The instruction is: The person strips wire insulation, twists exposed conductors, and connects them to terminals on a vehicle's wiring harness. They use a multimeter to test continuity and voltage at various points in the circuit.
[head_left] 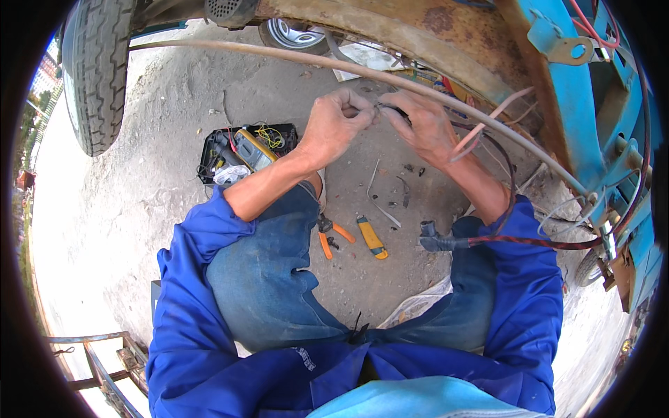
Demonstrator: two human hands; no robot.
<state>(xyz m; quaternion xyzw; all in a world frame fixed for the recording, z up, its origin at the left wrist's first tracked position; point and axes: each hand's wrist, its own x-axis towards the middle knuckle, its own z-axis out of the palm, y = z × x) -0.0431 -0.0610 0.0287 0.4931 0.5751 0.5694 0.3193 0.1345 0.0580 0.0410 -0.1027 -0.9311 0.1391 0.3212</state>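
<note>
A black open case (204, 155) sits on the ground beyond the left knee. In it lie a yellow-edged multimeter (255, 148), a tangle of thin yellow wire (270, 135), dark tools too jumbled to tell apart, and a crumpled clear bag (231, 174) at the near edge.

Ahead of the case and to its right, the two hands meet just short of the long pipe (348, 66). The left hand (340, 124) has thumb and fingertips pinched together; the right hand (422, 127) pinches too, its thumb against the fingers. Both are closed on a thin dark wire (379, 106), which bridges the small gap between them; its ends are hidden by the fingers. Both hands look dusty.

Between the knees, on gritty grey ground, lie orange-handled pliers (341, 233), a yellow cutter (371, 237) with a dark end, a bent pale strip (376, 197) and small black scraps (405, 191). A dark taped plug (444, 242) ends a red-and-black braided cable (536, 242) passing by the right sleeve. Overhead run a rust-patched beam (439, 24) and chipped blue frame (577, 104); at left stands a deep-treaded tyre (103, 76).
</note>
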